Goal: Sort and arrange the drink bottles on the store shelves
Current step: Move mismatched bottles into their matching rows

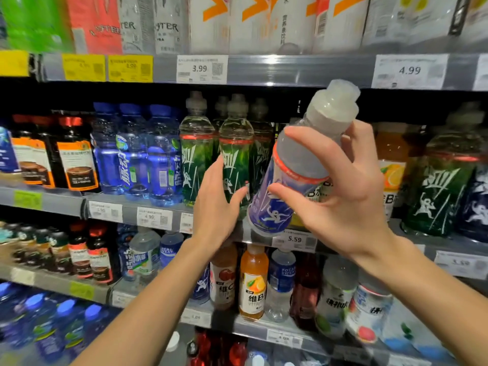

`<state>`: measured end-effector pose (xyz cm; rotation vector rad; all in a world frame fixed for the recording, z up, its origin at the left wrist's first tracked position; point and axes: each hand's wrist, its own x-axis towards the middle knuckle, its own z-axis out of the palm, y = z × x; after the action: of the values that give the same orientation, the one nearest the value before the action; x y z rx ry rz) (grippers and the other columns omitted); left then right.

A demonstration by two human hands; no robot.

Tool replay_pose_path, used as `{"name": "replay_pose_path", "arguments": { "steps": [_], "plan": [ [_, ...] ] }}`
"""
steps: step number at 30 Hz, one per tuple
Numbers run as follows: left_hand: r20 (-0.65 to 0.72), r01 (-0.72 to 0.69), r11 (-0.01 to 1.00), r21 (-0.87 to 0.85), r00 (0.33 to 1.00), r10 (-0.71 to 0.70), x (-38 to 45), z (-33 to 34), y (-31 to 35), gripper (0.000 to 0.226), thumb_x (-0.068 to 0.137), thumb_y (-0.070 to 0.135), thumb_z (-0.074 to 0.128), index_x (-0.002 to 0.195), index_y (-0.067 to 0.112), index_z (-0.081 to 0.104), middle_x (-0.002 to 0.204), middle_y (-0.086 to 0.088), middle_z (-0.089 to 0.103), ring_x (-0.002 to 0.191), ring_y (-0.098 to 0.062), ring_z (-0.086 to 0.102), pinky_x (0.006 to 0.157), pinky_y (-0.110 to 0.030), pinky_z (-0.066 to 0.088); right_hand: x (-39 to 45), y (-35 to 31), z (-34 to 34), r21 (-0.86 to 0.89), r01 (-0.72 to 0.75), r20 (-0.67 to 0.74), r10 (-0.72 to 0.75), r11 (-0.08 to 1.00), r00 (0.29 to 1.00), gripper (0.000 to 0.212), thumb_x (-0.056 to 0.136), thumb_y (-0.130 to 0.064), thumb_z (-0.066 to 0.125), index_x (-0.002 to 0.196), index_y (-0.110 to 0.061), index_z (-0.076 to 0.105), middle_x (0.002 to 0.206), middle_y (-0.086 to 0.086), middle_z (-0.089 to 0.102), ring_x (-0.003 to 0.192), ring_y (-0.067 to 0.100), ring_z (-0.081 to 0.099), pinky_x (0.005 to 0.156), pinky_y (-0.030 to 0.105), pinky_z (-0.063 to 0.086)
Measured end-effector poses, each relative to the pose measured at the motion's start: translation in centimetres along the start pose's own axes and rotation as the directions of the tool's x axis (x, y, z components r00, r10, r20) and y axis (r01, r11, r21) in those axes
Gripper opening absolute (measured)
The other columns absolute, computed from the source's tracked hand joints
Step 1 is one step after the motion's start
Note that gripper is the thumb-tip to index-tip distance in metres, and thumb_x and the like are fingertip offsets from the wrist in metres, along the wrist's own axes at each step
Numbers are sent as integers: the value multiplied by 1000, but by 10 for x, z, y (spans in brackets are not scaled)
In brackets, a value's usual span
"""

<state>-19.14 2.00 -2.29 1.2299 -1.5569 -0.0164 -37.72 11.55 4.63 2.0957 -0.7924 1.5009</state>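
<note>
Purple-labelled bottle (298, 165), cloudy liquid, grey sport cap, is held tilted in the air in front of the middle shelf (264, 233), cap leaning up and to the right, base down and left, just above the 5.59 price tag (294, 240). Right hand (340, 191) holds it: fingers (314, 143) and thumb are curled round the body from the right side, clamped on the bottle at and below its red label band.

Left hand (216, 207) is at the green-labelled bottle (235, 159) standing upright on the middle shelf. Its fingers lie against the bottle's left side, thumb across the lower front, loosely cupping it; a firm grip cannot be confirmed.

More green-labelled bottles stand left and behind. Blue water bottles (137, 154) stand further left on the same shelf, dark coffee bottles (74, 154) beyond them. Orange drink bottle (253, 283) stands on the shelf below, beneath the hands. Edges of the view are blurred.
</note>
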Motion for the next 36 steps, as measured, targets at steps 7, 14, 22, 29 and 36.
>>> {"name": "replay_pose_path", "arguments": {
  "steps": [7, 14, 22, 29, 36],
  "plan": [
    [59, -195, 974, -118, 977, 203, -65, -21, 1, 41, 89, 9, 58, 129, 16, 59, 126, 4, 62, 119, -6, 55, 102, -31, 47, -32, -3, 8, 151, -159, 43, 154, 976, 987, 70, 72, -20, 90, 135, -19, 58, 133, 15, 47, 125, 21, 52, 90, 39, 57],
    [317, -59, 949, -310, 934, 162, -120, -27, 6, 60, 79, 29, 72, 134, 21, 50, 123, 10, 61, 114, -4, 59, 96, -26, 49, -67, -17, 26, 227, -231, 106, 212, 946, 971, 72, 71, -22, 90, 136, -26, 58, 131, 6, 49, 129, 22, 50, 94, 43, 55],
    [245, 97, 915, -392, 969, 2, -163, -12, -12, 43, 68, 9, 87, 92, 26, 55, 83, 14, 65, 74, 6, 58, 65, -18, 42, -115, -31, 47, 241, -282, 319, 198, 929, 927, 76, 73, -27, 87, 139, -39, 52, 134, 7, 49, 127, 16, 50, 102, 30, 45],
    [279, 255, 842, -475, 951, -131, -210, 3, -47, 58, 67, -1, 87, 115, 23, 64, 107, 14, 74, 99, 2, 68, 81, -14, 50, -175, -43, 63, 509, -579, 498, 331, 637, 802, 86, 74, -9, 86, 135, -31, 29, 142, -23, 45, 136, 2, 46, 103, 25, 48],
    [376, 254, 873, -417, 922, -89, -212, 4, -69, 55, 64, 14, 91, 110, 27, 63, 103, 9, 74, 97, -12, 69, 87, -41, 56, -198, -45, 89, 405, -749, 533, 530, 525, 660, 66, 68, -21, 90, 124, -32, 55, 114, -19, 69, 109, 5, 66, 91, 43, 57]
  ]
}}
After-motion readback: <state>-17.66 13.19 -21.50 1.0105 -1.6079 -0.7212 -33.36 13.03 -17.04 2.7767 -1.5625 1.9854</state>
